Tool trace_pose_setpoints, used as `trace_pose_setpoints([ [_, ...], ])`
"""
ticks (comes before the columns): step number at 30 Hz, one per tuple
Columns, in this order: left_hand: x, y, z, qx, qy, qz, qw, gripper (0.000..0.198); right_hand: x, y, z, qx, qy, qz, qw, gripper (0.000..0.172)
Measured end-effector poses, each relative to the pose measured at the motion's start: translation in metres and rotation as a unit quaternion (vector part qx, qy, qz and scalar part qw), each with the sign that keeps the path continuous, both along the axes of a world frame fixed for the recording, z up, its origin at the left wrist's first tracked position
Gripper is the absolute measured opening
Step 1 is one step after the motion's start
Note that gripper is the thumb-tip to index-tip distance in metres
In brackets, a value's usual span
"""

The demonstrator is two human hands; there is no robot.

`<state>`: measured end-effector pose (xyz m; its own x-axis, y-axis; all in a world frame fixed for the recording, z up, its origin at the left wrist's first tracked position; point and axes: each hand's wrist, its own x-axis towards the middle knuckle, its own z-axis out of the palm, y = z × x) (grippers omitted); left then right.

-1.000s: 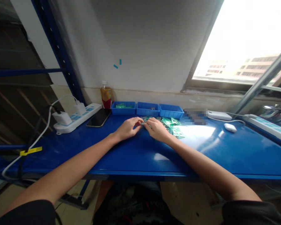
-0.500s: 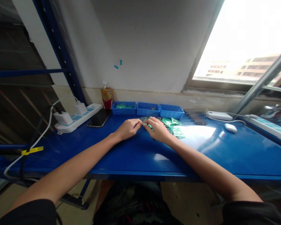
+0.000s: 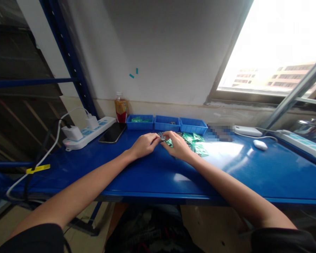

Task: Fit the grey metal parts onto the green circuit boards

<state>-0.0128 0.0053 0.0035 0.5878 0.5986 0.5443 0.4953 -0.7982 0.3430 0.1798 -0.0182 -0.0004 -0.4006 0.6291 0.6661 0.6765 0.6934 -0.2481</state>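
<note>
My left hand [image 3: 144, 144] and my right hand [image 3: 178, 145] meet over the blue table [image 3: 158, 175], fingers curled. Between their fingertips they pinch a small grey part [image 3: 162, 138], too small to name. Just behind and to the right of my right hand lies a heap of small green packets [image 3: 193, 142]. Three blue trays stand in a row behind the hands: the left tray [image 3: 139, 122] holds green packets, the middle tray [image 3: 166, 123] holds a small dark item, and the right tray [image 3: 193, 125] shows nothing I can make out.
A black phone [image 3: 112, 133] lies left of the trays, beside a white power strip [image 3: 87, 133] with chargers and cables. A drink bottle [image 3: 120, 106] stands at the wall. To the right are a white mouse [image 3: 259, 144], a flat white device [image 3: 248, 130] and another power strip [image 3: 300, 141].
Both hands stay together at the same spot; the fingers have shifted slightly on the small part, lifting it a little toward the trays.
</note>
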Motion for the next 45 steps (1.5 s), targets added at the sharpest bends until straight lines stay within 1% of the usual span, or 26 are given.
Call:
trace_pose_setpoints([
  [4,-0.0008,-0.0006,0.0018,-0.009,0.018,-0.001,1.000,0.032,-0.0005,-0.0004,0.0016,0.008,-0.017,0.012,1.000,0.009],
  [7,-0.0009,-0.0014,0.0018,-0.018,0.004,-0.003,1.000,0.028,-0.0009,-0.0002,0.0030,0.012,-0.027,0.005,1.000,0.011],
  [9,-0.0006,-0.0021,0.0012,-0.020,-0.014,-0.006,1.000,0.022,-0.0008,0.0005,0.0032,0.014,-0.034,-0.002,0.999,0.018],
  [12,0.0003,-0.0028,0.0001,-0.015,-0.030,-0.008,0.999,0.027,-0.0005,0.0017,0.0028,0.019,-0.049,-0.010,0.999,0.027],
  [14,0.0008,-0.0028,-0.0003,-0.007,-0.026,-0.010,1.000,0.022,-0.0006,0.0018,0.0025,0.017,-0.056,-0.011,0.998,0.029],
  [16,0.0009,-0.0025,-0.0003,0.001,-0.020,-0.005,1.000,0.020,-0.0007,0.0011,0.0024,0.010,-0.049,-0.007,0.999,0.027],
  [19,0.0004,-0.0020,0.0005,0.010,-0.016,0.006,1.000,0.022,-0.0008,-0.0007,0.0021,0.000,-0.017,-0.004,1.000,0.014],
  [21,-0.0002,-0.0018,0.0013,0.013,-0.009,0.005,1.000,0.025,-0.0007,-0.0015,0.0018,0.003,-0.003,-0.004,1.000,0.021],
  [22,-0.0005,-0.0018,0.0016,0.013,-0.002,0.004,1.000,0.026,-0.0007,-0.0018,0.0018,0.006,-0.002,-0.002,1.000,0.022],
  [26,-0.0008,-0.0022,0.0027,0.002,0.016,0.005,1.000,0.032,-0.0009,-0.0021,0.0029,0.016,-0.017,0.012,1.000,0.009],
  [30,0.0000,-0.0039,0.0025,-0.013,-0.018,0.004,1.000,0.022,-0.0010,-0.0017,0.0045,0.018,-0.018,0.005,1.000,0.013],
  [33,0.0007,-0.0044,0.0016,-0.007,-0.031,-0.001,1.000,0.024,-0.0006,-0.0008,0.0049,0.017,-0.019,0.001,1.000,0.020],
  [35,0.0008,-0.0039,0.0009,0.000,-0.029,-0.005,1.000,0.021,-0.0004,-0.0003,0.0048,0.017,-0.024,0.002,1.000,0.023],
  [37,0.0008,-0.0031,0.0004,0.006,-0.027,-0.001,1.000,0.019,-0.0002,-0.0002,0.0044,0.011,-0.021,0.003,1.000,0.021],
  [39,0.0007,-0.0024,0.0004,0.012,-0.024,0.008,1.000,0.020,0.0001,-0.0005,0.0037,0.006,-0.010,0.001,1.000,0.012],
  [40,0.0007,-0.0022,0.0006,0.014,-0.023,0.012,1.000,0.021,0.0004,-0.0007,0.0032,0.006,-0.005,0.000,1.000,0.011],
  [43,0.0003,-0.0025,0.0018,0.017,-0.017,0.012,1.000,0.024,0.0011,-0.0012,0.0023,0.013,0.005,0.001,1.000,0.021],
  [45,0.0000,-0.0029,0.0027,0.020,-0.009,0.010,1.000,0.027,0.0014,-0.0015,0.0025,0.018,0.008,0.005,1.000,0.019],
])
